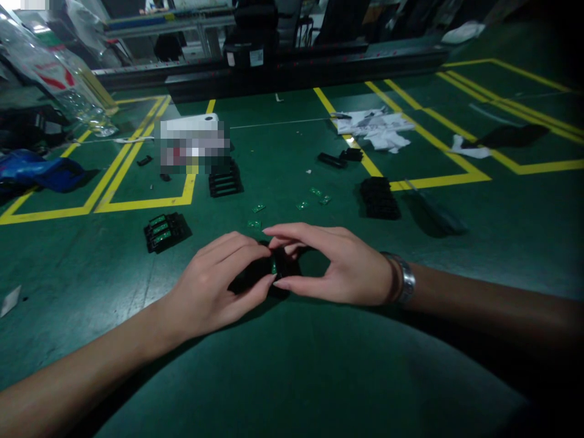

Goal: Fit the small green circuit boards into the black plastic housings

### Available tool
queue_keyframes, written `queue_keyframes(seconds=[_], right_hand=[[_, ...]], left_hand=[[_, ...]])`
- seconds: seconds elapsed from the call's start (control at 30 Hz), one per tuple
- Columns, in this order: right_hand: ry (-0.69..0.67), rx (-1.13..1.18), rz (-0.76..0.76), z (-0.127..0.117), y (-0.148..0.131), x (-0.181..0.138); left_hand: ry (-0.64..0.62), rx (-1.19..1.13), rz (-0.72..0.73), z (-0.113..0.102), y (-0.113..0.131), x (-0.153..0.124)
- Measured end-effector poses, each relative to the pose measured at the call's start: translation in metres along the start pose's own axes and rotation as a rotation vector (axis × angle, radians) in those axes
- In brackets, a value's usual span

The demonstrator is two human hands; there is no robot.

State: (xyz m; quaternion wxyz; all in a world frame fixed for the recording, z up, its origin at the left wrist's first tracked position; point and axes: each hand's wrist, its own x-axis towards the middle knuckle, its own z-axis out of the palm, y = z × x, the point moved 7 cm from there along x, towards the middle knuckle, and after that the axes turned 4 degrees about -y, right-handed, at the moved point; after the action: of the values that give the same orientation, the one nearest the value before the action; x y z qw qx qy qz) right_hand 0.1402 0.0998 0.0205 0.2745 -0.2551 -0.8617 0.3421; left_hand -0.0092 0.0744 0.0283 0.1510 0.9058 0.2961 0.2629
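Note:
Between both hands is a small black plastic housing (279, 277) with a sliver of green circuit board (274, 267) showing in it. My left hand (223, 277) grips its left side with thumb and fingers. From the other side, my right hand (335, 264) pinches it with thumb and fingertips; a metal band circles that wrist. Fingers hide much of the housing. Just beyond the hands lie several loose green circuit boards (302, 205). Left of them stands a group of black housings (165, 231) with green boards seated in them.
Black housings (224, 181) stand behind my left hand, and a black stack (379, 198) lies to the right beside a dark-handled tool (438, 216). Crumpled white paper (376, 128), a plastic bottle (68, 79) and a blue object (39, 170) lie farther out on the green, yellow-taped table (292, 371).

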Motion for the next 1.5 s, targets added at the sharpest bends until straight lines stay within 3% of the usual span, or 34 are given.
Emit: queue_keyframes(seconds=[0.2,0.6,1.5], right_hand=[[-0.045,-0.020,-0.076,0.0039,-0.0045,0.0008],[0.017,-0.102,0.020,0.0060,-0.0063,-0.0001],[0.028,-0.110,0.041,0.0096,-0.0088,-0.0006]], left_hand=[[0.053,0.085,0.033,-0.0023,0.0046,-0.0001],[0.069,0.100,-0.008,0.0007,0.0057,0.0020],[0.117,0.110,-0.058,-0.0023,0.0002,0.0054]])
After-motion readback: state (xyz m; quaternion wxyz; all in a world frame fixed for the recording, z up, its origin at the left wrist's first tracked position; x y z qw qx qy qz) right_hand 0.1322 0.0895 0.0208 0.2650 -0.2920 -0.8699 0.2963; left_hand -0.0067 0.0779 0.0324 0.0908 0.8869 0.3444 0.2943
